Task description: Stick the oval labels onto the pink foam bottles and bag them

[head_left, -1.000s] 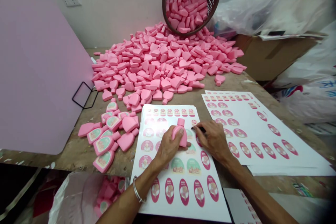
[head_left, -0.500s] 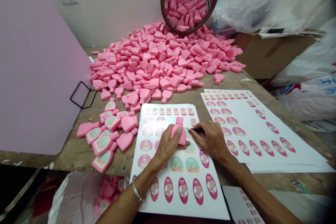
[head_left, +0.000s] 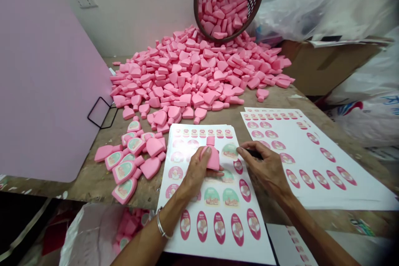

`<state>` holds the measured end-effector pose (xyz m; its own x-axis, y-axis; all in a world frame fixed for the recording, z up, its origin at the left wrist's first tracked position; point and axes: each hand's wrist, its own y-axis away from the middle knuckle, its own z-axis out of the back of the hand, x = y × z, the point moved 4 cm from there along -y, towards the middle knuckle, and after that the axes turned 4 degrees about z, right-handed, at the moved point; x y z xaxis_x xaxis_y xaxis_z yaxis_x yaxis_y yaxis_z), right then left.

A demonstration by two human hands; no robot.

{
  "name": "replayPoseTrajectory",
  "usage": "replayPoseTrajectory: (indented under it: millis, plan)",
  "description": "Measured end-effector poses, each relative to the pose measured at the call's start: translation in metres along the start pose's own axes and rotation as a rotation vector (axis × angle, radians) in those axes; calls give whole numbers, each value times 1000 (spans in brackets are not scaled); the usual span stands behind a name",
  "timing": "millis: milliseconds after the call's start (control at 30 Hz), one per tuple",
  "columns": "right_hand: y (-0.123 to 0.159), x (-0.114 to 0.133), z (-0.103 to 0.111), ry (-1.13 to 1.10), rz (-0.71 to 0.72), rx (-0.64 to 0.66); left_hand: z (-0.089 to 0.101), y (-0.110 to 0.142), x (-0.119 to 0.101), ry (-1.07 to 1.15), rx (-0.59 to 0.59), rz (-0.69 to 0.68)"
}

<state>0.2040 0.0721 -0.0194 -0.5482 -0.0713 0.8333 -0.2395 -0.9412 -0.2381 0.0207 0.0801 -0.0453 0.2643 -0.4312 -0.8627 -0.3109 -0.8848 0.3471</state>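
Two hands: left hand wrapped round pink bottle, right hand pinching black object.

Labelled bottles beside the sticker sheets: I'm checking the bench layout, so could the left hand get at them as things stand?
Probably yes, once it sets down what it holds. The left hand grips a pink bottle over the sticker sheet, and the labelled bottles lie just beyond that sheet's left edge, with nothing visibly between.

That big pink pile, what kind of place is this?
It looks like a small workshop where labels get stuck on: a heap of pink bottle shapes, sheets of printed stickers, and a tipped basket of more pink pieces.
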Motion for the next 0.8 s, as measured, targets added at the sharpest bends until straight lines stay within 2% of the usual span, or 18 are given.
replayPoseTrajectory:
  millis: [167,367,800]
  plan:
    - [4,24,-8,-64,50,100,-4,5,-5,197,52,93]
    - [4,46,-13,-73,131,137,-5,15,-20,223,73,84]
    - [9,49,-25,-61,170,185,-2,19,-23,274,94,50]
